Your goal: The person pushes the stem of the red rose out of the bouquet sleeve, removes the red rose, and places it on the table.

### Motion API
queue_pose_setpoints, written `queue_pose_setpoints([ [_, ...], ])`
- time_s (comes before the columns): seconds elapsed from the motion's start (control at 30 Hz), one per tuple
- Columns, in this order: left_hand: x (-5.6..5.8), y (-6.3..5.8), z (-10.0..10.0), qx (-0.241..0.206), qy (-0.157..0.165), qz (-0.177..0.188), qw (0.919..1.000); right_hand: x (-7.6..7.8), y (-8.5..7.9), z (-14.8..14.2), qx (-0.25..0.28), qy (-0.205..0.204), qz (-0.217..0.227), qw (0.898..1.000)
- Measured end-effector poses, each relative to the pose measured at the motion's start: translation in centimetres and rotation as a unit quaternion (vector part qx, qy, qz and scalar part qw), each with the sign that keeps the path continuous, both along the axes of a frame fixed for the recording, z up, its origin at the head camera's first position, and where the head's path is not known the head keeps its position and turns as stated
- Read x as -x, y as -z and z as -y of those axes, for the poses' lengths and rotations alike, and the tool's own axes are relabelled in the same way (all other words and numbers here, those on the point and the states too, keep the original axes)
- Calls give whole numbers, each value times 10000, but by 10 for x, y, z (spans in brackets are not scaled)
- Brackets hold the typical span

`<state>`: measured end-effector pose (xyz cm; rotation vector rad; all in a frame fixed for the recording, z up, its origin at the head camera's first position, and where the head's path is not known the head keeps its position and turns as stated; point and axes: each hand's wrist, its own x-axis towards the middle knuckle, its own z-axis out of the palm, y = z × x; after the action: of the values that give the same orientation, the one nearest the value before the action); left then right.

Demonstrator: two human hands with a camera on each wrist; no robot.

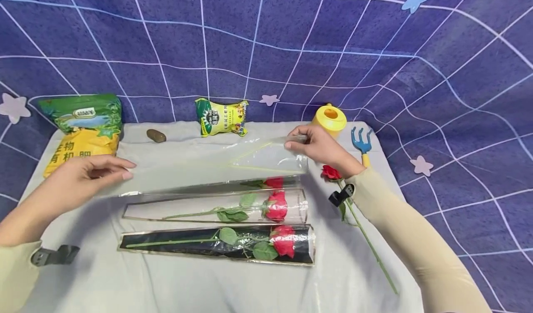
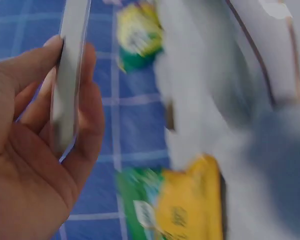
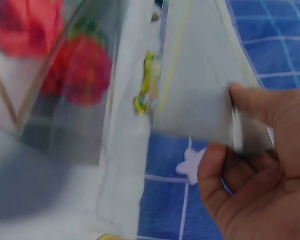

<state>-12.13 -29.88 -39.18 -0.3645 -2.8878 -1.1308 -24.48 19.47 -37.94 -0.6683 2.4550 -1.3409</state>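
A long translucent flower sleeve with yellow lines near its wide end stretches between my two hands above the table. My left hand pinches its narrow end; in the left wrist view, thumb and fingers press on both faces of the sleeve. Its wide end is pinched by my right hand, thumb on one face of the sleeve. Below lie a red rose in a clear sleeve and one in a black sleeve. Another sleeved rose is partly hidden under the held sleeve.
A loose rose with a long stem lies right, under my right forearm. Behind stand a yellow watering can, a blue hand fork, a small fertilizer bag, a brown stone and a green-yellow bag.
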Motion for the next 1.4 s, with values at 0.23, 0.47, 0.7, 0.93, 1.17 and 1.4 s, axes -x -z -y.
queue_pose_setpoints([
  [0.23,35,22,19,625,-548,-512,9952,34,23,9,-837,833,-927,9887],
  [0.47,58,31,12,1273,-805,-221,9884,60,37,22,-1731,967,-1448,9694],
  [0.7,66,46,4,1718,-886,-281,9807,65,56,27,-2084,855,-1196,9669],
  [0.93,70,52,-2,1940,-884,-426,9761,67,67,25,-2314,956,-1173,9610],
  [1.17,70,58,-8,1959,-757,-577,9760,62,65,23,-2722,1052,-1086,9503],
  [1.4,50,55,-41,1524,185,-924,9838,14,40,29,-2638,-230,-2206,9387],
])
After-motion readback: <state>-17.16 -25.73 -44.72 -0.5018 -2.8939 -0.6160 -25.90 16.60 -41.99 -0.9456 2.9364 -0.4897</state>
